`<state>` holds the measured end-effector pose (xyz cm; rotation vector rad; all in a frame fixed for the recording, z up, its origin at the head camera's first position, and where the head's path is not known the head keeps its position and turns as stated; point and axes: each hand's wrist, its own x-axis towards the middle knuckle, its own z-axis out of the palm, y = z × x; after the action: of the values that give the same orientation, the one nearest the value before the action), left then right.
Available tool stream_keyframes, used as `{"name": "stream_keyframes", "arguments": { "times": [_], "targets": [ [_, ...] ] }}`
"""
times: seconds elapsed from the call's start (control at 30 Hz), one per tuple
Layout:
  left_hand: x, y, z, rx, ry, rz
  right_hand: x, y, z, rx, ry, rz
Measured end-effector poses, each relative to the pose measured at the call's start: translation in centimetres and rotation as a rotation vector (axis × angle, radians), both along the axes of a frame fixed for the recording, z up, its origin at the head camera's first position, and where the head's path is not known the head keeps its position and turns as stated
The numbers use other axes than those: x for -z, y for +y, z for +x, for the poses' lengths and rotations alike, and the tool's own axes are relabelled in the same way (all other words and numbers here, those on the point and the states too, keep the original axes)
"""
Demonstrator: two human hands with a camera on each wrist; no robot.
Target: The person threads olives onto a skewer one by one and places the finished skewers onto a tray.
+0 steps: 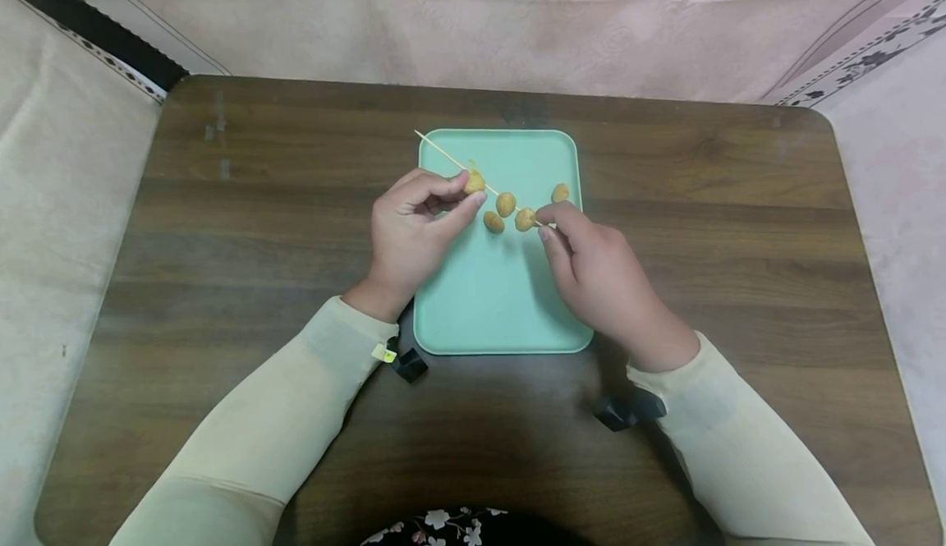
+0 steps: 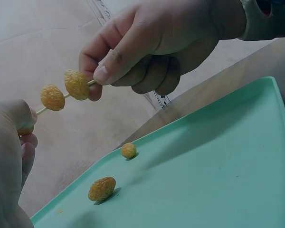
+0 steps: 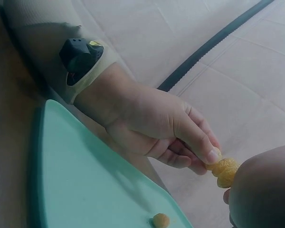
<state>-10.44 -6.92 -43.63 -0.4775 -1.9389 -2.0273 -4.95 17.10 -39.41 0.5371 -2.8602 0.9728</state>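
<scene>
A thin wooden skewer (image 1: 441,150) slants above the green tray (image 1: 502,308), with three wrinkled golden balls, which look fried, threaded along it. My left hand (image 1: 415,222) pinches the upper ball (image 1: 475,182) between thumb and fingers; the pointed end sticks out past it. Between the hands sits the middle ball (image 2: 52,98), and the third ball (image 2: 77,85) is beside my right fingertips. My right hand (image 1: 602,275) pinches the skewer's lower end. Two loose balls lie on the tray, one oval (image 2: 102,189) and one smaller-looking (image 2: 128,150).
The tray rests on a brown wooden table (image 1: 259,283) with rounded corners. Pale cloth (image 1: 473,29) hangs behind and along both sides. Each wrist wears a small black camera (image 3: 78,54). Patterned dark fabric (image 1: 458,529) shows at the near edge.
</scene>
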Motion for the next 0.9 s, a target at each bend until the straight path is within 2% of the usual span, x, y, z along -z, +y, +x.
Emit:
{"name": "stream_keyframes", "arguments": {
  "times": [0.57,0.77,0.83,0.9],
  "targets": [
    [0.0,0.2,0.3,0.026,0.019,-0.05,-0.1,-0.3,-0.2,0.016,-0.009,0.002],
    [0.1,0.6,0.5,0.068,0.015,-0.058,0.2,0.1,-0.2,0.073,-0.016,-0.022],
    [0.0,0.7,0.6,0.089,0.004,-0.086,0.3,0.6,-0.3,0.099,-0.021,-0.029],
    [-0.2,0.8,0.6,0.094,-0.025,-0.157,0.3,1.0,-0.3,0.122,-0.029,-0.033]
  ]
}}
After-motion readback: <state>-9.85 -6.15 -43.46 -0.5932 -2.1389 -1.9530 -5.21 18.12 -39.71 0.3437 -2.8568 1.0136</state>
